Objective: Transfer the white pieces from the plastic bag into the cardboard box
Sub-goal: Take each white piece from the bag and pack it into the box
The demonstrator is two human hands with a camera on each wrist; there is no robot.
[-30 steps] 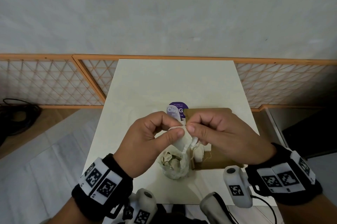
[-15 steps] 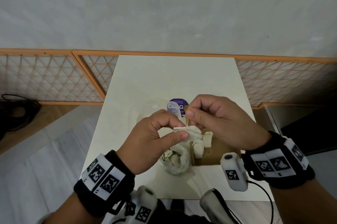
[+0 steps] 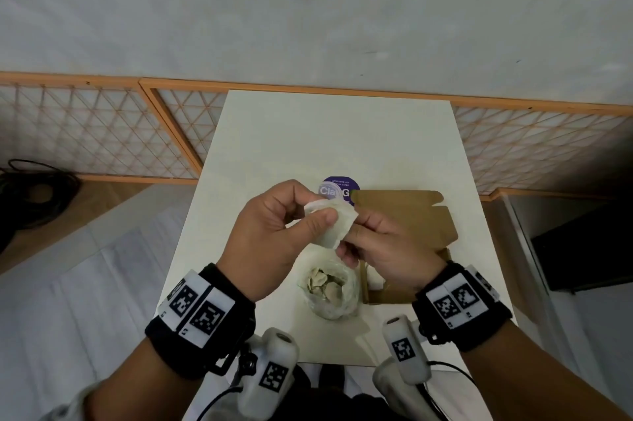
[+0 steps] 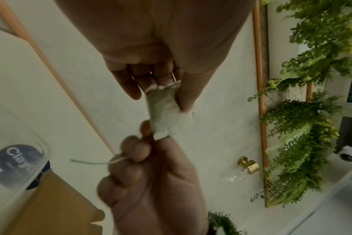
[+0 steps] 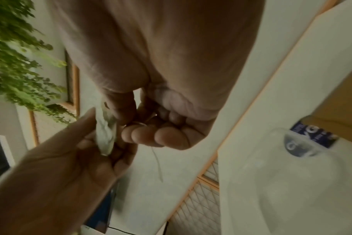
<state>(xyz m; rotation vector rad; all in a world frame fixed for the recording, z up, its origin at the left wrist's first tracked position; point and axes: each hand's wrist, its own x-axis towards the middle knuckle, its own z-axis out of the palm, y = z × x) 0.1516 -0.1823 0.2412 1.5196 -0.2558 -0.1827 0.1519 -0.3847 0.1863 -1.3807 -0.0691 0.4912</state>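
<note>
Nearest the tabletop's (image 3: 274,132) front edge sits a clear plastic bag (image 3: 330,290) of pale pieces, with the open brown cardboard box (image 3: 411,215) touching its right side and a few white pieces (image 3: 375,278) lying inside the box. Just above the bag, both hands pinch one white, pouch-like piece (image 3: 334,225): the left hand (image 3: 270,239) grips its upper edge between thumb and fingers, the right hand (image 3: 383,249) its lower corner, a thin string (image 4: 88,162) trailing from it. Beyond the box lies a round purple label (image 3: 340,189) under a clear plastic lid (image 5: 291,182).

Both hands pinch one white piece (image 4: 167,109) — thread dangling
</note>
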